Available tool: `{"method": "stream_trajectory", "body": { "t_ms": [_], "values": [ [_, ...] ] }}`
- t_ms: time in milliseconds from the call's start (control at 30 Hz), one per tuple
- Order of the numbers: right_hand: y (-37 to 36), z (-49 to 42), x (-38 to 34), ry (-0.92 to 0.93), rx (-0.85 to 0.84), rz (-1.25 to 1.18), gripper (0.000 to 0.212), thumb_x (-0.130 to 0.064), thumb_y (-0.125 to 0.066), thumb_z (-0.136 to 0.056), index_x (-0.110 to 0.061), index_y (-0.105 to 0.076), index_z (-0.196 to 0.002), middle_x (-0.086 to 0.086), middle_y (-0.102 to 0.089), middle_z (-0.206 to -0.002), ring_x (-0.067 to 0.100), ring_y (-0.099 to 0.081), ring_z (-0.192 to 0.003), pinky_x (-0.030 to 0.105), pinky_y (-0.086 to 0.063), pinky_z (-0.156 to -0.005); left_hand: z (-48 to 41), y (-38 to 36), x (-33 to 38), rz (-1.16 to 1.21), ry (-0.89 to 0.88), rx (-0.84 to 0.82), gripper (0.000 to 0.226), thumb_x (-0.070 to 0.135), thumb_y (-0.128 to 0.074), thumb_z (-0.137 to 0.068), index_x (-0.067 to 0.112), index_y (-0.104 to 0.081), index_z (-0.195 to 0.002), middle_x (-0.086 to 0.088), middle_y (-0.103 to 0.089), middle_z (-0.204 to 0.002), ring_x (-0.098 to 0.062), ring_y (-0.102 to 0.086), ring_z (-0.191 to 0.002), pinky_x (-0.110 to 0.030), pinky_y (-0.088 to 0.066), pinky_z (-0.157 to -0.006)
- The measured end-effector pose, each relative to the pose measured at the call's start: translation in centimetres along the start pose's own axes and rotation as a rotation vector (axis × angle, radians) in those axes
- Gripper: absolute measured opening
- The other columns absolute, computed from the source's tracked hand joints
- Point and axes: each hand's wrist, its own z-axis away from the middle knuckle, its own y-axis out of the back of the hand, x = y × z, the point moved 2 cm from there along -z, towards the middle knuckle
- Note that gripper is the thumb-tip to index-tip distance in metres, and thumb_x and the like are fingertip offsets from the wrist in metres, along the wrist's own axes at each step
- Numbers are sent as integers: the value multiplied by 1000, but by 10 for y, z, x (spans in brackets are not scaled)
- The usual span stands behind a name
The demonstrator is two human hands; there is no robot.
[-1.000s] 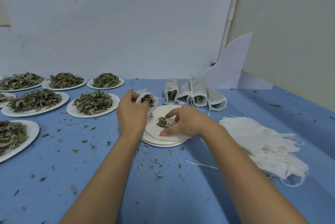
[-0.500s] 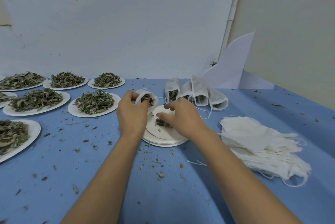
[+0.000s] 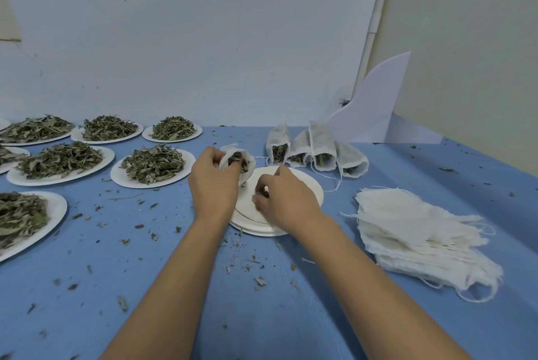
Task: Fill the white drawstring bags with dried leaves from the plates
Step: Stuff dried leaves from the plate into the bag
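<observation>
1. Where the blue table [image 3: 262, 316] runs off to the left, white plates [image 3: 116, 174] stand in rows, each heaped with dried leaves [image 3: 152, 166]. Leaf crumbs lie scattered over the surface in front of them.
2. Just right of the nearest heaped plate, the left hand [image 3: 214, 185] grips a white drawstring bag [image 3: 249, 167]. Its fingers and thumb are curled round the neck, the mouth gapes toward the camera, and dark leaves show inside.
3. The bag hangs over the far left edge of a stack of bare plates [image 3: 308, 188]. The right hand [image 3: 286, 202] rests on the stack, palm down, fingers curled in against the thumb. They may be pinching leaf scraps, but the hand itself hides this.
4. Behind the stack, four filled bags [image 3: 318, 141] lean together, mouths toward the camera, strings trailing on the table.
5. Further right, well apart from the hands, lies a thick pile of flat unfilled bags [image 3: 413, 223]. Behind it a white curved board [image 3: 375, 109] stands in the corner.
</observation>
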Motion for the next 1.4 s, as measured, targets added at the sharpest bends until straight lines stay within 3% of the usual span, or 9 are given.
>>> {"method": "stream_trajectory", "body": {
  "t_ms": [100, 233, 433, 800, 967, 1067, 1167, 1267, 1400],
  "values": [
    [7, -3, 6, -22, -47, -42, 20, -27, -56, -92, -22, -63, -111, 7, -44, -121, 23, -55, -99, 29, -40, -75, -1, 1, 0, 1, 4, 4, 28, 10, -64, -84, 16, -45, -66, 4, -44, -62, -11, -37, -55, -21, -32, -51],
    [20, -5, 15, -105, -42, -67, 39, -39, -60, -89, -21, -58, -123, 8, -41, -130, 23, -52, -110, 30, -37, -80, -2, 0, -1, -7, 3, 10, 26, 11, -66, -85, 15, -47, -68, 3, -45, -63, -11, -38, -57, -24, -33, -53],
    [6, -3, 5, -126, 65, -1, 40, -43, -55, -93, -10, -61, -113, 11, -44, -125, 29, -56, -101, 31, -38, -74, 0, -1, -2, -15, -27, 11, 15, 9, -65, -84, 6, -53, -75, 2, -47, -64, -13, -39, -58, -18, -32, -49],
    [-7, -6, -3, 31, 111, 100, 21, -9, -51, -92, -8, -69, -105, 10, -62, -109, 27, -57, -99, 30, -42, -77, 0, -1, -2, -27, -41, -11, 17, 11, -66, -84, 7, -53, -75, 1, -47, -66, -14, -39, -60, -15, -33, -48],
    [-9, -7, -2, 13, 94, 43, 20, -8, -55, -89, -6, -71, -100, 12, -68, -103, 28, -59, -99, 33, -47, -80, 1, -1, -2, -7, -19, -37, 27, 19, -70, -83, 16, -47, -70, 4, -45, -66, -9, -39, -56, -15, -33, -48],
    [-1, -7, 9, -79, 132, -194, 18, -7, -57, -87, -3, -74, -89, 7, -72, -89, 23, -62, -90, 31, -47, -79, 1, -4, -1, 40, 29, -109, 30, 28, -75, -79, 19, -47, -73, 5, -44, -68, -9, -41, -58, -22, -35, -54],
    [15, -6, 19, -219, 152, -781, 15, -5, -65, -84, -11, -72, -73, -1, -64, -64, 13, -57, -66, 26, -49, -75, 1, -7, 0, 125, 96, -185, 27, 23, -75, -79, 20, -49, -79, 4, -44, -72, -10, -45, -63, -30, -45, -65],
    [26, -5, 20, -253, 78, -1268, 9, 1, -67, -84, -5, -70, -78, 3, -63, -64, 8, -54, -52, 16, -52, -64, 3, -10, 2, 228, 164, -251, 17, 11, -64, -85, 19, -50, -81, -2, -51, -80, -17, -52, -75, -47, -50, -87],
    [29, -4, 12, -266, 39, -1382, 9, 5, -66, -83, -1, -70, -79, 1, -67, -63, 2, -56, -45, 11, -51, -55, 9, -12, 5, 196, 107, -325, 16, 4, -57, -85, 18, -52, -81, -6, -54, -80, -20, -55, -78, -50, -49, -87]
  ]
}}
